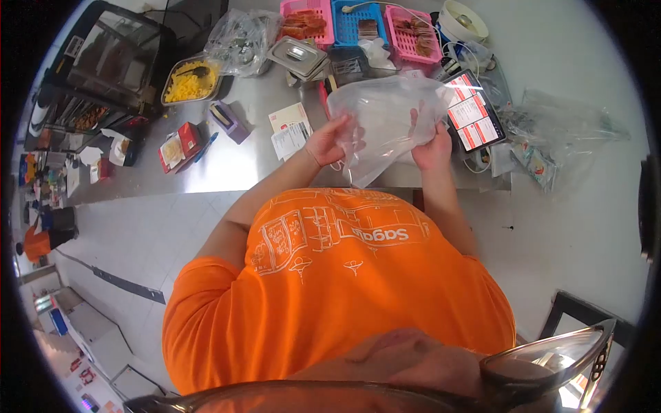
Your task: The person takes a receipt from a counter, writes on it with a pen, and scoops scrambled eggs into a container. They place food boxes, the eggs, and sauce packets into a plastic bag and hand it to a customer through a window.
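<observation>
A clear plastic bag (385, 103) hangs spread between my two hands at the front of the metal counter. My left hand (330, 141) grips its left side, and the fingers show blurred through the film. On the opposite side, my right hand (434, 148) is closed on the bag close to a tablet (475, 113) that displays red and white panels. Nothing can be made out inside the bag. Left of my left hand lie a printed paper slip (290, 141) and a white card (286, 117).
Pink baskets (306, 10) and a blue basket (359, 8) with packets line the back. A metal tray of yellow food (193, 84), a lidded steel container (297, 56), a red box (180, 146) and a purple box (228, 122) stand leftward. Loose plastic (564, 124) lies right.
</observation>
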Demonstrator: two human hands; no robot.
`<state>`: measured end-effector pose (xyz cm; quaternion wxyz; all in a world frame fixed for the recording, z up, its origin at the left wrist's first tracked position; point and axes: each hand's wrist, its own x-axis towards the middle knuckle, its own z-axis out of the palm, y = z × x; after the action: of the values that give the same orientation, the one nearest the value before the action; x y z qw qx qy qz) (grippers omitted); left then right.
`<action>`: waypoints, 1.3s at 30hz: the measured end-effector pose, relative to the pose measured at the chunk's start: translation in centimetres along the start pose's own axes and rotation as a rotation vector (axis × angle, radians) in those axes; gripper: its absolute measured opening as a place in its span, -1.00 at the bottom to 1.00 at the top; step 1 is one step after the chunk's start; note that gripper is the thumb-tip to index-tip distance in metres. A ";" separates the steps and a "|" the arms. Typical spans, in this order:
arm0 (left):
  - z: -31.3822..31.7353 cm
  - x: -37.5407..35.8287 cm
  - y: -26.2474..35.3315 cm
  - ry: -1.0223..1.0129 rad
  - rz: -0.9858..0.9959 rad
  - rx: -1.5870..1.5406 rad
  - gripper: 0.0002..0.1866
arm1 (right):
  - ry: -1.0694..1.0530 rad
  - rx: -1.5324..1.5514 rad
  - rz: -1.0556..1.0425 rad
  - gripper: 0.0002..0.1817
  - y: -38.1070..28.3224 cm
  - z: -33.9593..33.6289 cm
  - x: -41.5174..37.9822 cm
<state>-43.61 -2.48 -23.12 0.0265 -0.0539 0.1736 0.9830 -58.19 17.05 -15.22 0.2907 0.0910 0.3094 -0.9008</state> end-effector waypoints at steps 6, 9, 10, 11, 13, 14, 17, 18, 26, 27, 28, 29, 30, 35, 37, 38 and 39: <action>-0.2 -3.0 3.2 0.180 -0.147 0.418 -0.65 | 0.028 -0.272 -0.004 -0.56 -2.1 -5.2 1.3; -0.4 -2.6 2.9 0.311 -0.105 0.658 -0.69 | 0.426 -0.610 -0.346 -0.67 -0.7 -9.2 3.9; -0.2 -2.2 2.8 0.426 -0.088 0.743 -0.71 | 0.616 -0.728 -0.525 -0.72 -0.6 -10.3 4.8; 0.3 -1.8 2.5 0.540 -0.066 0.825 -0.72 | 0.442 -0.934 -0.666 -0.77 0.0 -9.9 4.0; 3.0 -1.5 1.1 0.430 0.037 0.890 -0.76 | -0.001 -1.203 -0.582 -0.82 2.3 -7.1 0.7; 3.2 -1.5 0.3 0.396 0.020 0.874 -0.77 | -0.250 -1.243 -0.349 -0.82 3.7 -5.2 -1.1; 5.5 -2.1 -0.6 0.253 -0.143 0.724 -0.72 | -0.757 -1.267 -0.083 -0.79 6.1 -1.4 -3.7; 6.3 -2.5 0.6 0.232 -0.206 0.796 -0.73 | -0.874 -1.330 -0.131 -0.79 5.8 -1.3 -3.5; 1.4 -6.5 14.4 0.860 0.297 1.870 -0.91 | -0.418 -1.998 -0.452 -0.72 -8.6 -6.1 -0.5; 3.5 -6.3 13.7 0.830 0.445 1.928 -0.91 | -0.338 -2.035 -0.414 -0.71 -8.6 -5.1 -1.6; 5.5 -5.8 12.8 0.795 0.599 1.979 -0.90 | -0.259 -2.071 -0.379 -0.70 -8.5 -4.1 -2.6; 7.2 -5.0 12.2 0.731 0.608 2.018 -0.90 | -0.262 -1.978 -0.681 -0.69 -7.8 -2.7 -3.2; 8.4 -4.0 11.0 0.670 0.613 2.053 -0.90 | -0.295 -1.902 -0.874 -0.69 -6.1 -0.6 -3.9; 14.9 0.3 5.8 0.327 0.453 2.241 -0.83 | -0.408 -2.037 -0.876 -0.66 -0.4 4.0 -2.4; 12.1 1.7 11.0 0.617 0.675 2.369 -0.81 | -0.448 -2.210 -0.698 -0.59 -3.3 2.7 -0.2; 11.7 2.6 14.7 0.762 0.586 2.393 -0.80 | -0.365 -2.361 -0.542 -0.62 -5.8 3.1 -0.1; 12.5 2.5 17.6 0.910 0.484 2.407 -0.76 | -0.351 -2.376 -0.584 -0.66 -8.2 4.5 -1.3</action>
<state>-48.55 -14.60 -5.77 -0.1792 -0.2893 0.9363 0.0866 -61.86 20.17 -7.06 0.0187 -0.4238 0.9009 -0.0921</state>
